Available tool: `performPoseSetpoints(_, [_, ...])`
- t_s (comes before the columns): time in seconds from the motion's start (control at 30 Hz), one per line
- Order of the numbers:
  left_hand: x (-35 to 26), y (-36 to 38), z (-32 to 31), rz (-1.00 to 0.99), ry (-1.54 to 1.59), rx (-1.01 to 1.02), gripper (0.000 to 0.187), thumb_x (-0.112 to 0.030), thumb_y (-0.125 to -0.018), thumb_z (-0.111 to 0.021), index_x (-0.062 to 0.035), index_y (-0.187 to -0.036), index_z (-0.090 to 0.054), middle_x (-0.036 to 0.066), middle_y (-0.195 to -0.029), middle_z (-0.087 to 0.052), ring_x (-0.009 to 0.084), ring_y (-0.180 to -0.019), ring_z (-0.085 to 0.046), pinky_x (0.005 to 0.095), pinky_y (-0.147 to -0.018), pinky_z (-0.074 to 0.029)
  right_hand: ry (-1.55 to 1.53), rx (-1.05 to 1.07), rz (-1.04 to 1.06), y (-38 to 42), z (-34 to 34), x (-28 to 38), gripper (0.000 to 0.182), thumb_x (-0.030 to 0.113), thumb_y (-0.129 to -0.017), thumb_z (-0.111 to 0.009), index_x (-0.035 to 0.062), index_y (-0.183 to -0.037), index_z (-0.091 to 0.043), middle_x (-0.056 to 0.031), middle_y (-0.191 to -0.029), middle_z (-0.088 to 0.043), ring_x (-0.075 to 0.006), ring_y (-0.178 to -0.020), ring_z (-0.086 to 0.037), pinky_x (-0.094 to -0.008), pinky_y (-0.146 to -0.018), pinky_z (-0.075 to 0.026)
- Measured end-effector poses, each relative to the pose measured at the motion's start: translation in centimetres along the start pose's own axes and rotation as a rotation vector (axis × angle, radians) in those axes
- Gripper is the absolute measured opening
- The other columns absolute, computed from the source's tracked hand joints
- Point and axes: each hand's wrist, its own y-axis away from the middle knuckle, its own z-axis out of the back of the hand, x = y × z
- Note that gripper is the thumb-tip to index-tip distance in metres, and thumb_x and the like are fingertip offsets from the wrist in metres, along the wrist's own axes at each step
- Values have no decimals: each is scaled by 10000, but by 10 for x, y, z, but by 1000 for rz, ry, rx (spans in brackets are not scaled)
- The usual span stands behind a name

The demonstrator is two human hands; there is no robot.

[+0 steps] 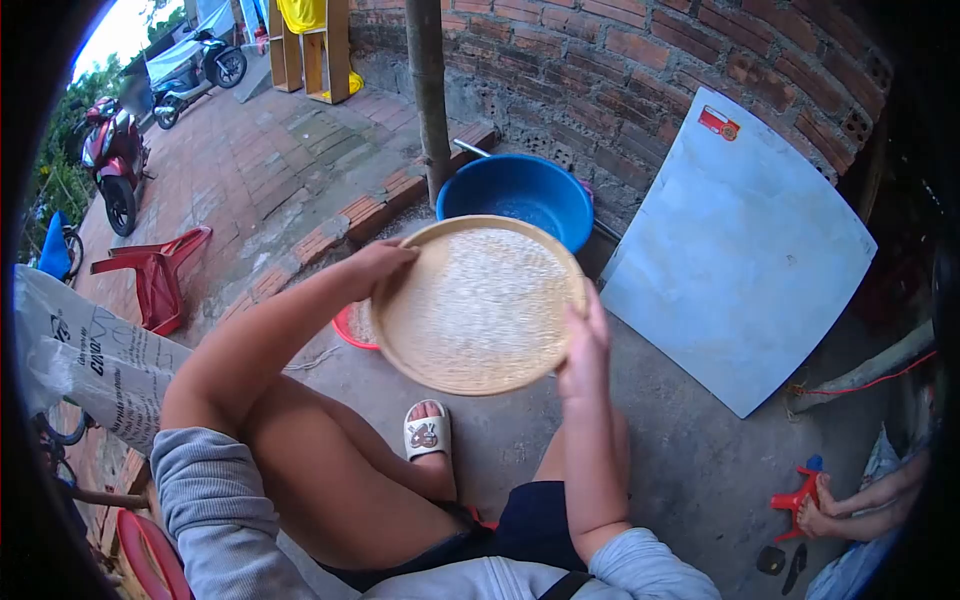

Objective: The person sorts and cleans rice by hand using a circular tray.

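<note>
A round woven winnowing tray is held up in front of me, tilted a little. Pale grains that look like rice lie spread over its middle, slightly blurred. My left hand grips the rim at its upper left. On the right side, my right hand is closed round the rim, thumb on top. Partly hidden beneath the tray is a red basin with some pale stuff in it. Just beyond the tray stands a blue basin, its front covered by the tray.
A whitish board leans against the brick wall. Behind the blue basin rises a post. A printed sack and a tipped red stool are at left. Another person's feet rest by a small red stool at right.
</note>
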Motion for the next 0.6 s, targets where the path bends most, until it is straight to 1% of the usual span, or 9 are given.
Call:
performPoseSetpoints(0.1, [0, 4, 9, -50, 133, -46, 232, -200, -898, -508, -101, -1100, -569, 41, -794, -569, 135, -640, -536, 335, -576, -487, 92, -26, 111, 6, -14, 3, 489, 46, -889, -412, -26, -1358, -294, -170, -1296, -440, -240, -1165, -462, -326, -982, -366])
performPoseSetpoints(0.17, [-5, 18, -16, -171, 74, -152, 247, -191, -899, -503, -78, -1113, -553, 45, -849, -585, 126, -745, -534, 322, -669, -463, -28, 69, -7, -16, 5, 20, 450, 66, -876, -414, -29, -1313, -367, -176, -1226, -504, -243, -1081, -534, -335, -917, -434])
performPoseSetpoints(0.23, [-8, 29, -46, -274, -13, -256, 223, -187, -908, -495, -101, -1109, -537, 26, -859, -594, 116, -744, -554, 308, -654, -474, -87, 121, -119, -31, 30, 28, 412, 81, -872, -430, -32, -1268, -416, -169, -1147, -551, -241, -1012, -571, -338, -867, -468])
performPoseSetpoints(0.33, [-21, 41, -42, -179, -184, -222, 220, -194, -912, -488, -99, -1104, -539, 17, -840, -593, 99, -757, -555, 288, -651, -470, 43, -17, -193, -25, 34, 15, 387, 89, -863, -441, -23, -1234, -446, -150, -1122, -560, -225, -996, -572, -341, -868, -464])
performPoseSetpoints(0.4, [-18, 23, -8, -91, -28, -72, 215, -212, -910, -499, -93, -1079, -558, 5, -801, -573, 83, -724, -535, 255, -632, -457, 36, 28, -85, -11, 14, -2, 368, 94, -891, -422, -14, -1243, -426, -145, -1148, -538, -218, -1019, -554, -337, -876, -453])
performPoseSetpoints(0.47, [-22, 20, 3, -37, 55, -37, 216, -214, -906, -508, -88, -1071, -566, 4, -798, -569, 79, -717, -530, 246, -625, -453, 15, 46, -50, -5, 1, -7, 369, 98, -902, -413, -9, -1255, -413, -147, -1171, -525, -216, -1035, -545, -336, -885, -446])
performPoseSetpoints(0.53, [-24, 22, 11, -138, -103, -136, 218, -215, -896, -525, -84, -1061, -578, 10, -791, -566, 76, -727, -532, 252, -652, -458, -52, 62, -58, -6, -4, -16, 374, 89, -912, -404, -4, -1274, -390, -147, -1203, -505, -219, -1072, -524, -337, -910, -429])
performPoseSetpoints(0.57, [-24, 21, 13, -185, -242, -164, 237, -213, -888, -535, -69, -1072, -575, 17, -834, -579, 87, -783, -551, 267, -720, -460, -65, 67, -63, -8, -3, -17, 374, 89, -912, -404, -4, -1274, -390, -147, -1203, -505, -219, -1072, -524, -337, -910, -429])
performPoseSetpoints(0.6, [-24, 22, 13, -260, -435, -245, 252, -203, -876, -543, -63, -1085, -569, 38, -865, -594, 131, -816, -568, 289, -754, -458, -115, 86, -115, -12, 4, -16, 377, 77, -908, -405, -6, -1276, -390, -146, -1206, -505, -223, -1079, -521, -338, -917, -424])
